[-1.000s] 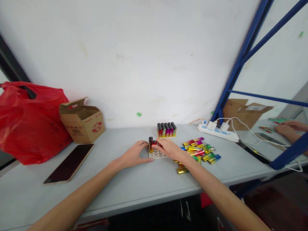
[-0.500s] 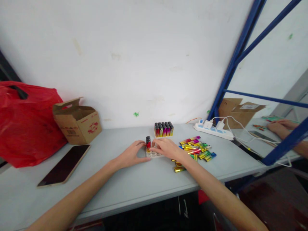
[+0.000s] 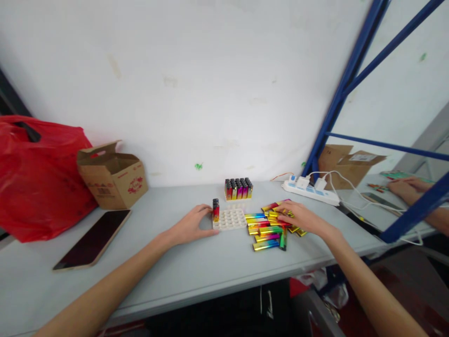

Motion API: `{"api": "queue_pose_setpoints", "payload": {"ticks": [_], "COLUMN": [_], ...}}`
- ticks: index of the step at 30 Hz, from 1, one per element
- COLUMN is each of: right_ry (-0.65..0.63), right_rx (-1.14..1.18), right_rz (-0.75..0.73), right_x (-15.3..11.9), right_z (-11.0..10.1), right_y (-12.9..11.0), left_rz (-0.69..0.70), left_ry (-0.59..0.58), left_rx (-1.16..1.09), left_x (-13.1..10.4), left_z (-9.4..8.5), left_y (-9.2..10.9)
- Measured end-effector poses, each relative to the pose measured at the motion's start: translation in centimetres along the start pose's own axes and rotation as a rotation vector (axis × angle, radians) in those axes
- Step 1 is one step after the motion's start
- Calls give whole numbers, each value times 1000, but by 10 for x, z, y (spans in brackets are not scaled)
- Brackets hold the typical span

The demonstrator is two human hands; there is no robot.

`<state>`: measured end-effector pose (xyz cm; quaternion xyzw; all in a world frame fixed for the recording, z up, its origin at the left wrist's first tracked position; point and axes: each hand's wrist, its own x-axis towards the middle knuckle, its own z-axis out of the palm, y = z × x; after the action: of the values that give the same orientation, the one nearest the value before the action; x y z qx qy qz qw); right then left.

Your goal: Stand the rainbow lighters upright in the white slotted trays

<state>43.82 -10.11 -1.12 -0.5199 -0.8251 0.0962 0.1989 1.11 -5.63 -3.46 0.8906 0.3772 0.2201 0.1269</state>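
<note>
My left hand (image 3: 191,224) rests on the table at the left edge of a white tray (image 3: 233,220) with rows of round holes. Its thumb and fingers are spread around the tray's corner, close to a few upright red and gold lighters (image 3: 216,211) with black tops. The tray's other holes show bare. My right hand (image 3: 298,216) is over a pile of loose, shiny multicoloured lighters (image 3: 266,231) right of the tray. Its thumb and fingers are apart and reach onto the pile, covering part of it.
Behind the tray stands a block of upright lighters (image 3: 239,189). On the left are a phone (image 3: 93,238), an open cardboard box (image 3: 115,180) and a red plastic bag (image 3: 42,182). At right are a power strip (image 3: 310,192), a blue frame (image 3: 328,121) and another person's hands (image 3: 407,187).
My right hand has moved right, from above the tray to the pile of lighters, uncovering the tray's holes. My left hand has stayed at the tray's left edge.
</note>
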Motion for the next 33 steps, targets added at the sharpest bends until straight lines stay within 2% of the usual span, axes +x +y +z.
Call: {"api": "queue_pose_setpoints", "payload": {"ticks": [3, 7, 13, 16, 22, 24, 27, 29, 33], "right_ry": [40, 155, 378, 455, 420, 340, 177, 124, 97], "right_rx": [-7, 50, 198, 401, 980, 1098, 1177, 1205, 1160], "right_rz": [6, 10, 76, 87, 95, 69, -5, -30, 79], "right_x": [3, 10, 27, 44, 90, 103, 117, 124, 129], "right_z": [13, 22, 16, 15, 28, 34, 43, 50, 69], "right_y": [3, -3, -20, -34, -83, -100, -120, -128, -134], "left_rz": [2, 11, -5, -20, -13, -12, -11, -6, 15], "left_ry": [-7, -5, -8, -23, -26, -17, -9, 8, 48], "left_rx": [0, -1, -8, -7, -17, -21, -22, -24, -22], "left_x": [0, 0, 0, 0, -1, -1, -1, -1, -1], "left_z": [0, -1, -1, -1, -1, 0, 1, 1, 2], "left_y": [0, 0, 1, 2, 0, 0, 1, 2, 2]}}
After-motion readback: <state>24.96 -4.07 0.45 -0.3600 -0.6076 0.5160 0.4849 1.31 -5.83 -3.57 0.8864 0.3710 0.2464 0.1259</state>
